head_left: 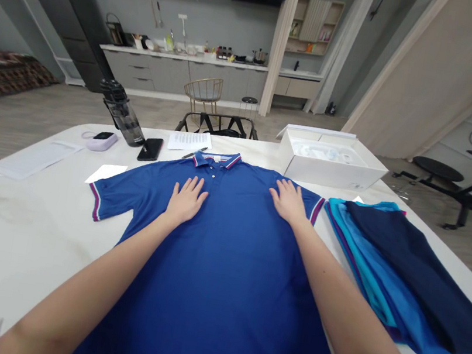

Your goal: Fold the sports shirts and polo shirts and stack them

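Observation:
A blue polo shirt (pixel 225 246) lies spread face up on the white table, its striped collar at the far end and its sleeves out to both sides. My left hand (pixel 186 198) rests flat on the chest, left of the buttons, with fingers apart. Near the right shoulder, my right hand (pixel 289 201) also lies flat on the fabric, fingers spread. Neither hand grips the cloth. The hem runs toward me and out of view at the bottom.
Folded blue and teal garments (pixel 408 268) lie at the right. An open white box (pixel 330 170) stands behind. Along the far left are a bottle (pixel 125 116), a black phone (pixel 150 149), a lilac device (pixel 102 141) and papers (pixel 37 158).

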`<state>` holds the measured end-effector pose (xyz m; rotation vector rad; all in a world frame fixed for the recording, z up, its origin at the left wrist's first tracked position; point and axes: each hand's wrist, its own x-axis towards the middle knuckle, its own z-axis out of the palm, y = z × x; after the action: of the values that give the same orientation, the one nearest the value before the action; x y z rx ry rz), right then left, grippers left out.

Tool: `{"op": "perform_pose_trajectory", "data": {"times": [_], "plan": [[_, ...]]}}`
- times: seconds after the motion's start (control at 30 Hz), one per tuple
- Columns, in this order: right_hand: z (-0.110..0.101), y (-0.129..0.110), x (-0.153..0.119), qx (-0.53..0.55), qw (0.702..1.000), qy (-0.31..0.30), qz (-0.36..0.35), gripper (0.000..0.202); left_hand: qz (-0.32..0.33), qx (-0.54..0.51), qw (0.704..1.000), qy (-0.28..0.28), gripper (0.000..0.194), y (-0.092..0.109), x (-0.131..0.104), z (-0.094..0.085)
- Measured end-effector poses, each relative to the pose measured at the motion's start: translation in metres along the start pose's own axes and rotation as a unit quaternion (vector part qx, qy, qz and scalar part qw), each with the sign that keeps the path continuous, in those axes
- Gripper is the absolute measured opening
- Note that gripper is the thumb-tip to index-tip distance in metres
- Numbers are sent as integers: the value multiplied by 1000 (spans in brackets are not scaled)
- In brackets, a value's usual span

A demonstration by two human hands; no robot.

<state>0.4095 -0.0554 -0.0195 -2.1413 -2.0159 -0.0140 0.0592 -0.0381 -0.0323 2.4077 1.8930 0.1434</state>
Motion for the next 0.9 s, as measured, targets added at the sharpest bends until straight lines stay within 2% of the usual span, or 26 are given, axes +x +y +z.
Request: {"op": "perform_pose_trajectory", "data": {"times": [0.1, 0.2, 0.27, 0.37, 0.43, 0.47, 0.53, 0.57, 0.63, 0.7, 0.77, 0.83, 0.9], "plan": [[6, -59, 4, 30, 997, -32, -70, 70, -99, -8, 995, -21, 71, -22, 12, -3], [18, -92, 16, 48, 993, -96, -49, 69, -172, -12, 985, -25, 76, -56, 25, -5], [25, -89, 27, 35, 993, -115, -19, 68, -191, -13, 981, -23, 77, -87, 31, -7], [29, -63, 42, 3, 993, -120, 14, 69, -187, -12, 982, -19, 76, -134, 35, -9], [30, -47, 49, -8, 992, -123, 29, 70, -177, -12, 984, -19, 75, -156, 36, -11], [29, -45, 52, -12, 992, -121, 37, 70, -176, -11, 984, -17, 75, -160, 36, -12], [30, -54, 53, -17, 994, -98, 44, 71, -173, -6, 985, 5, 76, -152, 39, -14], [31, -65, 53, -17, 996, -78, 35, 72, -171, -1, 985, 27, 76, -140, 41, -14], [35, -94, 52, -10, 999, -46, -4, 73, -101, 5, 993, 61, 72, -107, 47, -11], [40, -122, 52, 10, 998, -56, -39, 73, -46, -9, 998, 30, 69, -73, 55, -6], [44, -139, 56, 25, 995, -94, -37, 73, -49, -31, 998, -8, 71, -50, 65, -1], [47, -140, 63, 23, 992, -121, -16, 73, -59, -40, 997, -28, 74, -44, 74, 2], [47, -130, 73, 13, 991, -132, -3, 73, -61, -39, 997, -35, 75, -51, 84, 3]]}}
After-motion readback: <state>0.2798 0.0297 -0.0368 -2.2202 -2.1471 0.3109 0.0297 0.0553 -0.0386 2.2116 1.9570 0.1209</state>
